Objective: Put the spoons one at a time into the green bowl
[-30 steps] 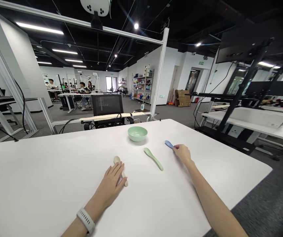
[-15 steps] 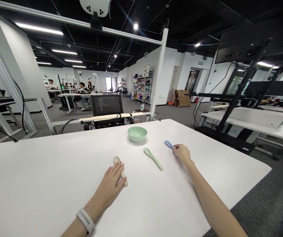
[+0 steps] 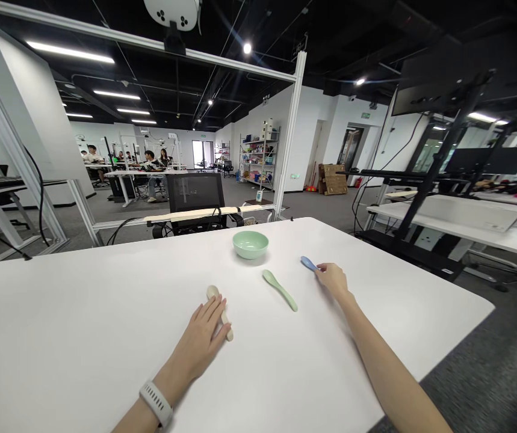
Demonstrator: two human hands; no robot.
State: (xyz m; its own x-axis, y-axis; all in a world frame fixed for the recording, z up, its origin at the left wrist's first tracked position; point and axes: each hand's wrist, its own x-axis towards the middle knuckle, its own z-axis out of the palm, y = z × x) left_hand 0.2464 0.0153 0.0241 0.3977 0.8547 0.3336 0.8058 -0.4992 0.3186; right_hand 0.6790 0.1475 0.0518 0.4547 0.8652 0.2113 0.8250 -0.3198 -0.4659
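Now the left hand lies open and flat over a cream spoon, while the right hand touches a blue spoon; its grip cannot be told.

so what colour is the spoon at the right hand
Pale blue; the head view shows the spoon beyond the right hand.

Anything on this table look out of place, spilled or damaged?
Nothing stands out. The mint-green bowl sits upright with nothing spilled on the white table, the green spoon lies flat, and the left hand and right hand are on a beige spoon and a blue spoon.
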